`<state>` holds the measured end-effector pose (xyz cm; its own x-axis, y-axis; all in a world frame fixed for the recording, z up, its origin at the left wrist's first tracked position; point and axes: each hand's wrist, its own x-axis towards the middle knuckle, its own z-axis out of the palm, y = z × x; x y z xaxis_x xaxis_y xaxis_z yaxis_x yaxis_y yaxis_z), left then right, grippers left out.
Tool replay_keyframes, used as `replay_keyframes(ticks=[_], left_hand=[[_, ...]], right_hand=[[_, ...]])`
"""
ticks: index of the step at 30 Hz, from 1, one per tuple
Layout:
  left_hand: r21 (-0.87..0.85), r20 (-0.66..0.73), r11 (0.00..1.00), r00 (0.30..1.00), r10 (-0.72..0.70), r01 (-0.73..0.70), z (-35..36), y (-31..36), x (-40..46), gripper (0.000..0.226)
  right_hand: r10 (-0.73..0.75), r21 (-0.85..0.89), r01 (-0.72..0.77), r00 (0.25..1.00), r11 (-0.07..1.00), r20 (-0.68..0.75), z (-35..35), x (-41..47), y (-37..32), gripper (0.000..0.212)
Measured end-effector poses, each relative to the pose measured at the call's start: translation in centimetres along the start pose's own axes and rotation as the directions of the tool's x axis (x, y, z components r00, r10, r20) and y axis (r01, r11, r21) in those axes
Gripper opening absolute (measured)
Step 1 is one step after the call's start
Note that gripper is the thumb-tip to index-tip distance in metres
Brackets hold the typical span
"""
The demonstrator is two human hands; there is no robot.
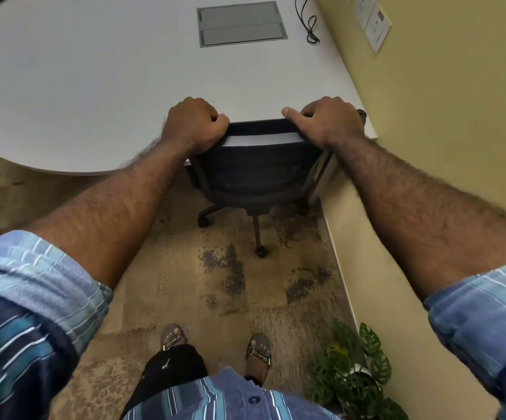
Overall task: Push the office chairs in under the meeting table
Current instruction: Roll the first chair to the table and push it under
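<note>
— Where's the chair?
— The office chair (254, 174) sits tucked against the white meeting table (94, 86), right beside the yellow wall (457, 147). My left hand (192, 124) and right hand (327, 121) curl tight round its top rail.
— The floor?
— Mottled brown carpet (215, 283); a potted plant (351, 374) by the wall.

Matt smooth white table (94, 86), dark mesh-cloth chair (254, 171), rough mottled carpet (185, 292)
</note>
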<state>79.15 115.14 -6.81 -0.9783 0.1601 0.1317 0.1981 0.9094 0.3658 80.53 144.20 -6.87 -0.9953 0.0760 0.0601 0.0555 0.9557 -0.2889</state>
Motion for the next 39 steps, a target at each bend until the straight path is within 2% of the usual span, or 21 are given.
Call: replay_keyframes(ticks=[15,21,26,32,36,39], left_hand=[[-0.002,-0.003,1.000,1.000,0.007,-0.007,0.7,1.5,1.2,0.046],[0.018,-0.075,0.999,0.996,-0.038,0.039,1.0,1.6,0.7,0.048],[0.030,-0.098,0.996,0.992,-0.079,0.082,1.3,1.1,0.5,0.045],[0.031,-0.124,0.990,0.983,-0.134,0.139,0.7,0.4,-0.8,0.043],[0.103,-0.176,0.992,0.983,-0.049,0.068,1.4,-0.1,-2.6,0.051],[0.023,-0.263,0.999,0.965,-0.018,0.024,1.4,-2.1,-3.9,0.053]], right_hand=[[-0.031,-0.022,0.030,0.999,0.999,-0.029,-0.4,2.3,1.6,0.082],[-0.036,-0.086,0.039,0.999,0.996,0.040,-0.4,2.4,0.8,0.083],[-0.110,-0.119,0.129,0.981,0.984,0.161,0.8,0.8,-4.9,0.084],[-0.180,-0.140,0.203,0.970,0.969,0.163,2.8,-1.4,-12.7,0.078],[-0.170,-0.139,0.189,0.975,0.972,0.141,3.4,-2.2,-13.9,0.077],[-0.160,-0.146,0.183,0.975,0.972,0.155,3.6,-2.1,-14.8,0.078]])
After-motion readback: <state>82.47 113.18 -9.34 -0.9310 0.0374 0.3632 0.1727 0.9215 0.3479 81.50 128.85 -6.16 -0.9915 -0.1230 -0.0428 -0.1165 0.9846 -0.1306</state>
